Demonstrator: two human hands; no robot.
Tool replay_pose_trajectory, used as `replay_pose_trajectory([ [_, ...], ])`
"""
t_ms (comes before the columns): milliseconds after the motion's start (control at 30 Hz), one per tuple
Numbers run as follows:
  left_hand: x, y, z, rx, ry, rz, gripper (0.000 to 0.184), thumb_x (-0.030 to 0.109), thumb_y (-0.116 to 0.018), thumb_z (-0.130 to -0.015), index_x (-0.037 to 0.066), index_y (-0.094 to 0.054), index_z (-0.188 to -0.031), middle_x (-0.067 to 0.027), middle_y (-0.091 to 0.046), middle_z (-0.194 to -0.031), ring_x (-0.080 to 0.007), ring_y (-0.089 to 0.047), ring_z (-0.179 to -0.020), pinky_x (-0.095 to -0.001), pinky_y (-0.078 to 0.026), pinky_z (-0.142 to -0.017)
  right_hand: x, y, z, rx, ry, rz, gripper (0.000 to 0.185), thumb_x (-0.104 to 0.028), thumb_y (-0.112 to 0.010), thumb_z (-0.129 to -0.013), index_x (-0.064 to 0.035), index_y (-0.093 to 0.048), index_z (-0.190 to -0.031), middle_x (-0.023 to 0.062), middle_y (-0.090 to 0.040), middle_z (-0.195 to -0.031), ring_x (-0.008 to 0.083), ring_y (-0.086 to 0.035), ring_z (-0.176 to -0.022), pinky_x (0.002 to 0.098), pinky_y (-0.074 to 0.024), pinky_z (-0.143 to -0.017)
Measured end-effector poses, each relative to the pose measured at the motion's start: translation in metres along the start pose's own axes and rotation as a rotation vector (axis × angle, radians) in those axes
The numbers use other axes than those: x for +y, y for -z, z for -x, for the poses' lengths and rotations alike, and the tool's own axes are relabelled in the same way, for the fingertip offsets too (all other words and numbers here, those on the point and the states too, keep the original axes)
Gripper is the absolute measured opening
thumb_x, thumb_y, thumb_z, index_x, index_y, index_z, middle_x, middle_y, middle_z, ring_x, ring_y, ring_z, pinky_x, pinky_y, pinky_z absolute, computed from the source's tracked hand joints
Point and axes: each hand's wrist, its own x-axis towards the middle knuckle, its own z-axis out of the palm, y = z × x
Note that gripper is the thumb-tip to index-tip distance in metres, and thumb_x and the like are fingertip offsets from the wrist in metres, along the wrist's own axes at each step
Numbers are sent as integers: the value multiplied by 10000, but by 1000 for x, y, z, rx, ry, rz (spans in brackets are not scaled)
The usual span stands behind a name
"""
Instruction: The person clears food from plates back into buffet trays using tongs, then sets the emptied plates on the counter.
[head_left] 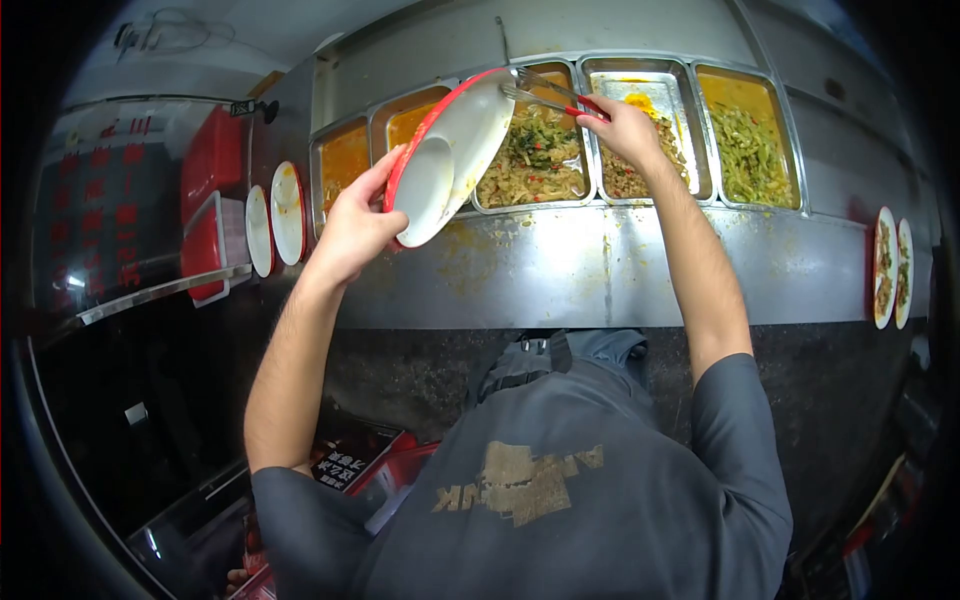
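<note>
My left hand (362, 218) grips a large white plate (470, 140) with a red rim by its near edge. The plate is tilted steeply over the food trays, and its inner face carries a few yellow smears. In my right hand (630, 132) is a pair of metal tongs (548, 98) with red handles. Their tips meet the plate's upper right edge; whether they pinch any food I cannot tell. Below them sits a metal tray of greens and chopped food (535, 165). Right of it, a tray (700, 130) holds minced food with bare metal showing.
A tray of shredded green vegetables (750, 150) stands at the right, and trays with orange liquid (345, 150) at the left. Narrow white dishes (289, 215) are at the counter's left end, filled dishes (884, 270) at its right. The steel counter edge (600, 290) runs before me.
</note>
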Motion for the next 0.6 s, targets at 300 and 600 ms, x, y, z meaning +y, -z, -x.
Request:
replay_pose_trajectory([
  [300, -24, 9, -21, -53, 193, 380, 778, -38, -458, -738, 85, -367, -1501, -151, -630, -1185, -239, -697, -941, -411, -639, -704, 8, -3, 3, 64, -30, -62, 504, -462, -668, -858, -176, -647, -1272, 106, -720, -1089, 292, -681, -1013, 401, -527, -878],
  [600, -164, -42, 70, -8, 298, 1215, 790, -27, -459, -763, 98, -255, -1516, -256, -442, -1416, -461, -611, -1120, -580, -611, -803, 22, -12, 75, 131, -77, -71, 423, -396, -690, -867, -183, -673, -1231, 111, -726, -1018, 296, -694, -934, 401, -538, -801],
])
